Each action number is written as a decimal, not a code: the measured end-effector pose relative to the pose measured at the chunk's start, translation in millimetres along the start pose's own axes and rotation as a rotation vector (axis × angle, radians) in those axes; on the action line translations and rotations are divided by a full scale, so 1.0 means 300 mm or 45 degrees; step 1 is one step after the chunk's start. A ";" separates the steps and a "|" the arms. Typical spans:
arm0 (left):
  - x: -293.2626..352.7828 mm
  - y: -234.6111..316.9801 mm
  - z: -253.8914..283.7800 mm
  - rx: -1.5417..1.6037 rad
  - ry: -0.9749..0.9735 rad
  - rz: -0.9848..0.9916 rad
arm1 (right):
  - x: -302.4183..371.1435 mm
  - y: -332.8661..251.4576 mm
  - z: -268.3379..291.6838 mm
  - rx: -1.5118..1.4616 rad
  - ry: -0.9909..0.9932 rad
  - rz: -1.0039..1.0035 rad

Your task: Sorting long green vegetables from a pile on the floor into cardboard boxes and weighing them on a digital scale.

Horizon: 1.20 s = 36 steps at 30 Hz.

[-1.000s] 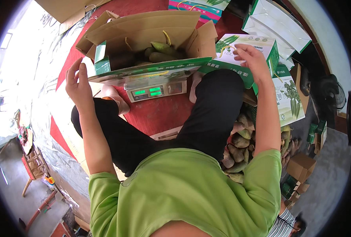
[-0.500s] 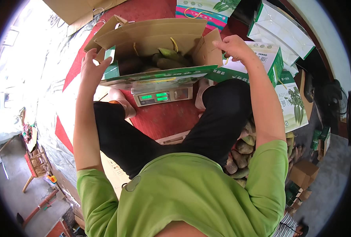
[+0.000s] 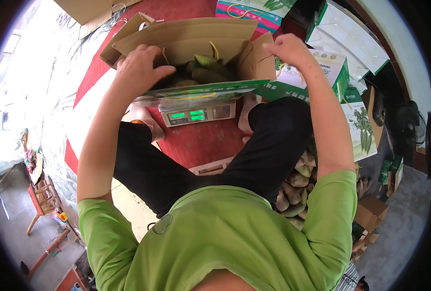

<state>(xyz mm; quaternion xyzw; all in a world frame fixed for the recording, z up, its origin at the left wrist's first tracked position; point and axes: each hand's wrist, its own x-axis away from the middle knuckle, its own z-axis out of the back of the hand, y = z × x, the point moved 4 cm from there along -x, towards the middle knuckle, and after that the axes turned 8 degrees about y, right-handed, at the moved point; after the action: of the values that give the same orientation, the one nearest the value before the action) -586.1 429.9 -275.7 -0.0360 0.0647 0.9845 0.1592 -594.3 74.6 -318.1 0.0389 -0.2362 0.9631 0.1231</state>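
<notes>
An open cardboard box, green and white outside, stands on a digital scale with lit green figures. Inside lie several green radishes; yellow cord handles show at its far wall. Over the box's left end is my left hand, thumb spread away from the bent fingers, covering the end flap there. My right hand pinches the upper edge of the right end flap between thumb and fingers.
Printed green-and-white boxes stand close on the right, with a white carton behind. A radish pile lies beside my right thigh. My feet flank the scale on a red mat. A wooden chair stands far left.
My left hand has moved right and inward over the box's left end, where the end flap showed upright. My right hand stays at the right flap, slightly higher.
</notes>
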 end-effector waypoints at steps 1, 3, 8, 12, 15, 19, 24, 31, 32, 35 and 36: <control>0.029 0.044 0.028 0.185 -0.091 -0.118 | -0.009 -0.022 0.025 0.153 0.303 0.214; 0.085 0.077 0.040 0.370 -0.189 -0.228 | -0.016 -0.066 0.058 0.219 0.553 0.350; 0.115 0.070 -0.001 -0.106 -0.358 -0.309 | -0.054 -0.257 0.028 0.517 0.560 0.794; 0.126 0.074 -0.031 -0.079 -0.121 -0.433 | -0.155 -0.320 -0.064 0.391 0.208 0.718; 0.131 0.069 -0.025 -0.072 -0.051 -0.486 | -0.152 -0.379 -0.044 0.411 0.213 0.736; 0.142 0.051 -0.028 -0.021 0.058 -0.553 | -0.162 -0.396 -0.040 0.426 0.169 0.698; 0.134 0.016 -0.026 0.002 0.157 -0.605 | -0.157 -0.454 -0.033 0.498 0.172 0.706; 0.178 -0.226 0.069 0.069 0.304 -0.354 | -0.132 -0.798 -0.005 0.623 0.361 1.082; 0.189 -0.272 0.074 0.053 0.316 -0.302 | -0.140 -0.847 -0.020 0.612 0.349 1.123; 0.281 -0.401 0.116 0.029 0.372 -0.170 | -0.090 -1.037 -0.034 0.657 0.452 1.283; 0.306 -0.438 0.130 0.046 0.434 -0.139 | -0.067 -1.094 -0.031 0.648 0.458 1.319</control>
<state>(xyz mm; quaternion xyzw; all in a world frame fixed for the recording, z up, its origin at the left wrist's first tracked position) -633.1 587.2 -260.8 -0.2029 0.1063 0.9527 0.1999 -491.3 356.2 -182.7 -0.2165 0.0381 0.9155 -0.3370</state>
